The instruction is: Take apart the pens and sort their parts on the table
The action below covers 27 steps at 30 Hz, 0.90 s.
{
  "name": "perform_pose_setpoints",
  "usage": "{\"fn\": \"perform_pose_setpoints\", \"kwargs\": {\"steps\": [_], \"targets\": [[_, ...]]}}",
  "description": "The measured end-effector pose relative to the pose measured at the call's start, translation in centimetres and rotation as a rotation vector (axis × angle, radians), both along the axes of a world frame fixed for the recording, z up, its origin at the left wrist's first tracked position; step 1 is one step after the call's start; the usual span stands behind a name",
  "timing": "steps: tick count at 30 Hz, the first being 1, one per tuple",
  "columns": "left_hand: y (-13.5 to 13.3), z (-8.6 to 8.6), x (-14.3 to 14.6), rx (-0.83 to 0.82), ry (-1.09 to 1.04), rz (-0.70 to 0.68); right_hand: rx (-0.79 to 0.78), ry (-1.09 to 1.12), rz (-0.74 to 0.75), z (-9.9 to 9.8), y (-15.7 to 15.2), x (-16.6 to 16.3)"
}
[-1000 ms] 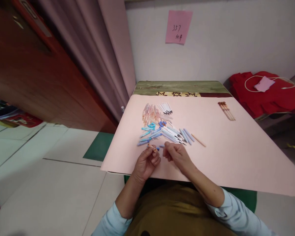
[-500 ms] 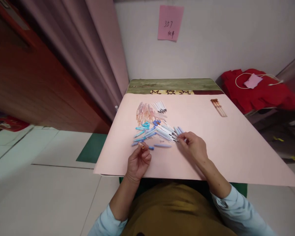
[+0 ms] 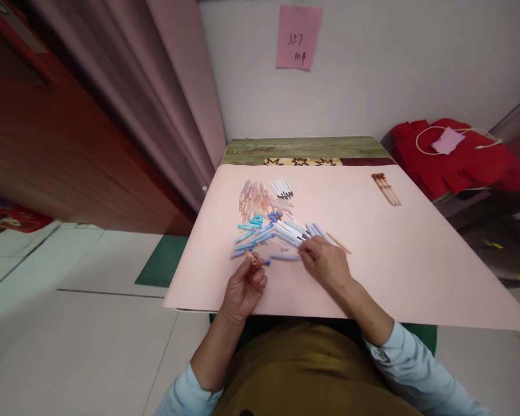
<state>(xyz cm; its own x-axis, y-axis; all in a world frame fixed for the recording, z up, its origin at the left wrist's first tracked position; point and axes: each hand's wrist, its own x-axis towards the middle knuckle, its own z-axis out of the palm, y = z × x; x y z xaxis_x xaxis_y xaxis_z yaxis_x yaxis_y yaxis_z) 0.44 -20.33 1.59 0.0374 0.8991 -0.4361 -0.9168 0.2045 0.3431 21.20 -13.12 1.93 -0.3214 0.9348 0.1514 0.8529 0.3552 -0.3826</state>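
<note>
My left hand (image 3: 246,284) is closed round a small orange pen part (image 3: 251,256), held upright over the pink sheet (image 3: 394,260). My right hand (image 3: 325,261) rests on the sheet with fingers curled at the edge of a pile of blue and white pen parts (image 3: 277,231); what it pinches, if anything, is too small to make out. A light blue barrel (image 3: 286,257) lies between my hands. A thin orange stick (image 3: 338,242) lies just beyond my right hand. Pink and white pen pieces (image 3: 260,196) sit further back.
A few tan pens (image 3: 386,189) lie at the sheet's far right. The table's green far edge (image 3: 303,147) meets the wall with a pink note (image 3: 299,37). A curtain (image 3: 173,98) hangs left. Red cloth (image 3: 455,156) is piled right.
My right hand went from beside my left out to the right of the pile, then drew back left to the pile's near edge. The left hand stayed put with the orange part.
</note>
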Motion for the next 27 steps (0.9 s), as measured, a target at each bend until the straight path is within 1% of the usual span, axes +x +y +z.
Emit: {"fn": "perform_pose_setpoints", "kwargs": {"steps": [6, 10, 14, 16, 18, 20, 22, 25, 27], "targets": [[0.0, 0.0, 0.0, 0.016, 0.003, 0.001, 0.004, -0.03, 0.043, 0.3, 0.4, -0.3], [0.0, 0.1, 0.2, 0.065, -0.006, 0.004, 0.011, -0.069, 0.047, 0.1, 0.5, -0.7], [0.1, 0.2, 0.3, 0.11, -0.016, -0.025, 0.037, -0.114, 0.053, -0.2, 0.4, -0.9], [0.2, 0.4, 0.4, 0.099, 0.022, -0.047, 0.061, -0.081, 0.046, 0.1, 0.2, -0.8], [0.3, 0.8, 0.7, 0.076, 0.087, -0.064, 0.09, 0.035, 0.045, 1.0, -0.1, -0.5], [0.5, 1.4, 1.3, 0.053, 0.139, -0.068, 0.105, 0.201, 0.072, 2.5, -0.7, -0.3], [0.6, 2.2, 2.2, 0.028, 0.147, -0.062, 0.112, 0.329, 0.127, 4.1, -1.5, -0.3], [0.7, 3.2, 3.7, -0.032, 0.114, -0.057, 0.179, 0.363, 0.201, 6.0, -2.9, -0.5], [0.5, 3.6, 4.6, -0.073, 0.087, -0.06, 0.245, 0.314, 0.221, 6.4, -3.7, -0.8]]}}
